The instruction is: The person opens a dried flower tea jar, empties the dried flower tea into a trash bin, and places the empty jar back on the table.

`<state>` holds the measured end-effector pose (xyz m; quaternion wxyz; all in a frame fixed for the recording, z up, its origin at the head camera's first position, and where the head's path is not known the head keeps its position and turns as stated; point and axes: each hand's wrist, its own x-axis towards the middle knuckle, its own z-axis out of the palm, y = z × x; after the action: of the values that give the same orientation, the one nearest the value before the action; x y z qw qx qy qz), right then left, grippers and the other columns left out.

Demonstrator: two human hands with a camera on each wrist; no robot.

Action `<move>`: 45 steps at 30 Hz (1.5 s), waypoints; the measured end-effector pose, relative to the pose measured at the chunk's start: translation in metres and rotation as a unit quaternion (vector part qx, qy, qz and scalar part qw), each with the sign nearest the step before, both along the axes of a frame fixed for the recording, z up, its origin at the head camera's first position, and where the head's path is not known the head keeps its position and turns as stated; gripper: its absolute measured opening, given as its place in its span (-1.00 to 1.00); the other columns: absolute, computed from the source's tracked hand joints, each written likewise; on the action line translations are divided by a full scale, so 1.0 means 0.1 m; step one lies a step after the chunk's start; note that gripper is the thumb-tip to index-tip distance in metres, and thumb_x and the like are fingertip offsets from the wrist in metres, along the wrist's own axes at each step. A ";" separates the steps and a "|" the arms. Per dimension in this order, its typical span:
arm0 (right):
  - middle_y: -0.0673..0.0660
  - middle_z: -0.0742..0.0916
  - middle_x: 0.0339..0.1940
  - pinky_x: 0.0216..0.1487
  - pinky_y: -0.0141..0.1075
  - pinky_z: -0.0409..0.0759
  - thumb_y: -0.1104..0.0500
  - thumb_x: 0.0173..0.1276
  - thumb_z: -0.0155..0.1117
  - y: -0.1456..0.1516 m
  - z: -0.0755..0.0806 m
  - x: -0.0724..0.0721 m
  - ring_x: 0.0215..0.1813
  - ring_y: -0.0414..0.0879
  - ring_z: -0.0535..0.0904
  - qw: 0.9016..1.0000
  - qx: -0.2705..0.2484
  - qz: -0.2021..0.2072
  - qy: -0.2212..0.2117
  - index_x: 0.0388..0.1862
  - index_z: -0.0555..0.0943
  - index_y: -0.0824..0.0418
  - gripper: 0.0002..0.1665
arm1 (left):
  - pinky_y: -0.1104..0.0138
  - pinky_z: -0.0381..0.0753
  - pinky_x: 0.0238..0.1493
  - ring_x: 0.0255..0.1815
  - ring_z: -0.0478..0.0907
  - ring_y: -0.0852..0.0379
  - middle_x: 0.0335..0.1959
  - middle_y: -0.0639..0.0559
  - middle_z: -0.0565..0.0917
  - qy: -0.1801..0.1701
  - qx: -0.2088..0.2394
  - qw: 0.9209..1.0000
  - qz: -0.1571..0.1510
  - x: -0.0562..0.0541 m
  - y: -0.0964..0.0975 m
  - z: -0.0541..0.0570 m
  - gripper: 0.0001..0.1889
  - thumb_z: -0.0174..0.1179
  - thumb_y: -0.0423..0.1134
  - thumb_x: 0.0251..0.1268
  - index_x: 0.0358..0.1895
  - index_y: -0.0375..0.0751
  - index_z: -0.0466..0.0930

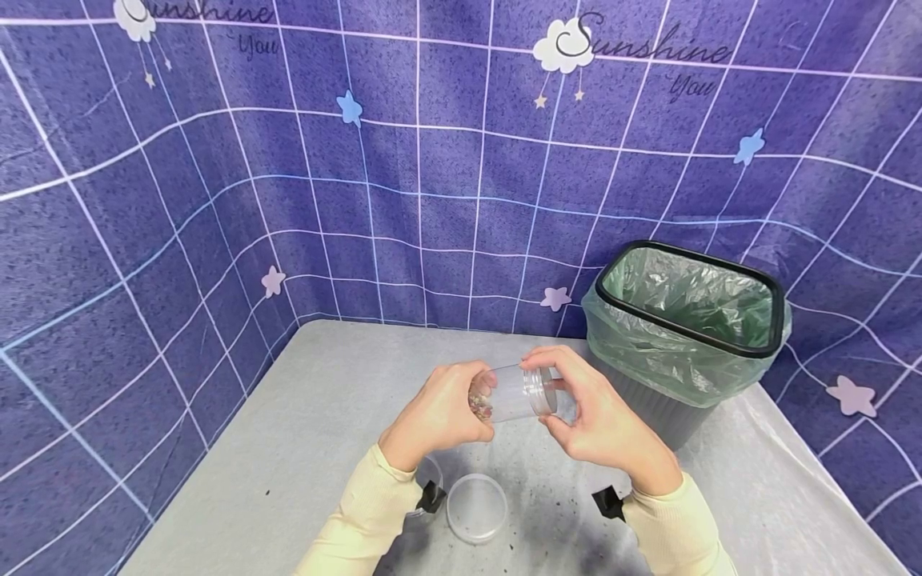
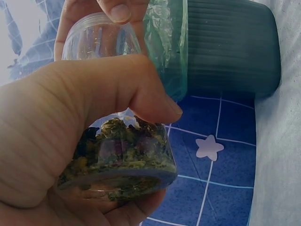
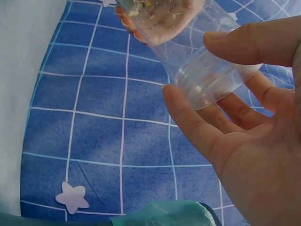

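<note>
A clear plastic jar [image 1: 513, 394] lies tilted on its side in the air above the table, between both hands. My left hand [image 1: 441, 406] grips it round the base end, where dried herb-like bits [image 2: 127, 146] in green, yellow and dark red are gathered. With thumb and fingers my right hand [image 1: 601, 412] holds the ridged clear rim end [image 3: 202, 84]. Small crumbs cling to the jar's inner wall in the right wrist view. Below the hands, a round clear lid [image 1: 477, 508] lies on the table. Partly behind the left wrist is another round clear piece [image 1: 434, 472].
At the right back stands a grey bin [image 1: 659, 408] with a black rim [image 1: 691, 328] and a green plastic liner [image 1: 648, 360]. Dark specks dot the grey table [image 1: 288, 448]. A blue gridded curtain [image 1: 446, 200] hangs behind and at both sides.
</note>
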<state>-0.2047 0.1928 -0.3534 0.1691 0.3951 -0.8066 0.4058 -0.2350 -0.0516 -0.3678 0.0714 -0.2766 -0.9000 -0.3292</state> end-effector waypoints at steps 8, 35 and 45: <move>0.03 0.56 0.30 0.09 -0.21 0.70 0.62 -0.10 0.35 0.00 0.00 -0.01 0.29 -0.08 0.52 1.000 -0.001 0.005 -0.003 0.29 0.49 0.15 -0.11 | 0.31 0.65 -0.15 -0.28 0.63 0.25 -0.24 0.06 0.76 0.003 0.001 1.000 -0.001 0.00 0.00 0.00 -0.44 0.55 -0.29 -0.40 -0.10 -0.05 0.65; 0.03 0.54 0.34 0.12 -0.17 0.69 0.64 -0.10 0.29 0.02 0.04 0.01 0.35 -0.07 0.48 1.000 0.002 0.004 -0.006 0.29 0.48 0.08 -0.08 | 0.33 0.62 -0.21 -0.33 0.60 0.28 -0.32 0.24 0.68 0.009 0.003 1.000 -0.001 0.02 -0.02 0.03 -0.45 0.55 -0.29 -0.40 -0.12 -0.03 0.65; 0.03 0.53 0.36 0.12 -0.17 0.69 0.63 -0.08 0.32 0.04 0.05 0.01 0.34 -0.06 0.48 1.000 0.003 -0.005 -0.004 0.31 0.47 0.08 -0.07 | 0.33 0.62 -0.22 -0.34 0.61 0.28 -0.30 0.15 0.72 0.006 -0.001 1.000 0.003 0.00 -0.03 0.03 -0.44 0.55 -0.29 -0.41 -0.12 -0.01 0.64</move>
<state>-0.2034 0.1970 -0.3485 0.1668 0.3901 -0.8102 0.4044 -0.2348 -0.0547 -0.3649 0.0773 -0.2763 -0.9008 -0.3260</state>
